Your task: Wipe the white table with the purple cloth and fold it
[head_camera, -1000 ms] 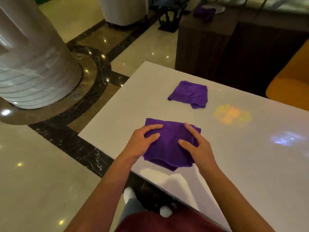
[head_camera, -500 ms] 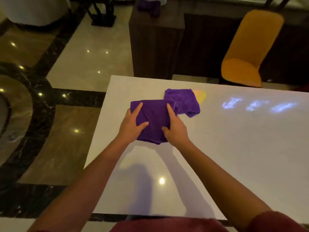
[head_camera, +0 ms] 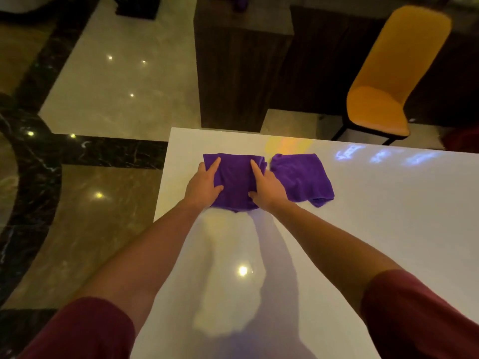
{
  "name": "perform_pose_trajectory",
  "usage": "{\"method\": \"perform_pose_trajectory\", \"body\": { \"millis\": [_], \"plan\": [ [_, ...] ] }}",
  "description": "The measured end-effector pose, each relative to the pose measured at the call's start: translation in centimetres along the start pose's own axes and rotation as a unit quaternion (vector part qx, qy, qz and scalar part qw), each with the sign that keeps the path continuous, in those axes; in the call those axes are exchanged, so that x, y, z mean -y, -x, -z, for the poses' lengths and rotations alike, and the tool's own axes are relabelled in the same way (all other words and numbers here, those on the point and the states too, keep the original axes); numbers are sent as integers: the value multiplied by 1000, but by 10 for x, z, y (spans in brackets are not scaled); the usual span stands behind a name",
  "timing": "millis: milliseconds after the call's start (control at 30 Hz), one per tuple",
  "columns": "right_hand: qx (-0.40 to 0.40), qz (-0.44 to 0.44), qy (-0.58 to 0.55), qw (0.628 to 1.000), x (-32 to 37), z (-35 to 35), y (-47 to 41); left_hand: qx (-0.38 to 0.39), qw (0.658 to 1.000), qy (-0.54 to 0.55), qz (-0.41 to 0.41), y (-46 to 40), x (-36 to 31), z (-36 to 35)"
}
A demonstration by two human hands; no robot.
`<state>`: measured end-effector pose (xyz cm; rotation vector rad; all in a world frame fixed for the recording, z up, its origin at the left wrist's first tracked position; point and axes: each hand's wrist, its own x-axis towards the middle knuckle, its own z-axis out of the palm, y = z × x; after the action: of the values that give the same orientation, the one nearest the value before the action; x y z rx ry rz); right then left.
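A folded purple cloth (head_camera: pixel 235 181) lies flat on the white table (head_camera: pixel 363 242) near its far left corner. My left hand (head_camera: pixel 204 186) presses on the cloth's left side with straight fingers. My right hand (head_camera: pixel 267 189) presses on its right side, fingers straight too. A second folded purple cloth (head_camera: pixel 302 177) lies just to the right, a narrow gap apart from the first.
The table's left edge runs close beside my left hand, and its far edge lies just beyond the cloths. An orange chair (head_camera: pixel 386 81) stands behind the table at the right. A dark wooden cabinet (head_camera: pixel 241 63) stands behind the corner. Glossy marble floor (head_camera: pixel 103 86) lies to the left.
Both hands have slid the cloth away from me across the table, up beside the second cloth. My view has shifted, so the table's far edge and the chair now show.
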<state>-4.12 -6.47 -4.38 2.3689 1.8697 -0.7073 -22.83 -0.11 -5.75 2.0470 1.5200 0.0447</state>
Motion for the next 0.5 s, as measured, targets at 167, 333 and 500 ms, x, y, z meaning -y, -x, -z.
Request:
{"method": "perform_pose_trajectory", "body": {
  "millis": [167, 333, 500],
  "plan": [
    [-2, -11, 63, 998, -17, -10, -19, 0, 998, -62, 14, -17, 28, -17],
    [-57, 51, 73, 994, 0, -22, -22, -121, 982, -125, -77, -9, 29, -18],
    [79, 47, 80, 993, 12, -25, -21, 26, 979, -195, -59, 7, 15, -34]
  ]
}}
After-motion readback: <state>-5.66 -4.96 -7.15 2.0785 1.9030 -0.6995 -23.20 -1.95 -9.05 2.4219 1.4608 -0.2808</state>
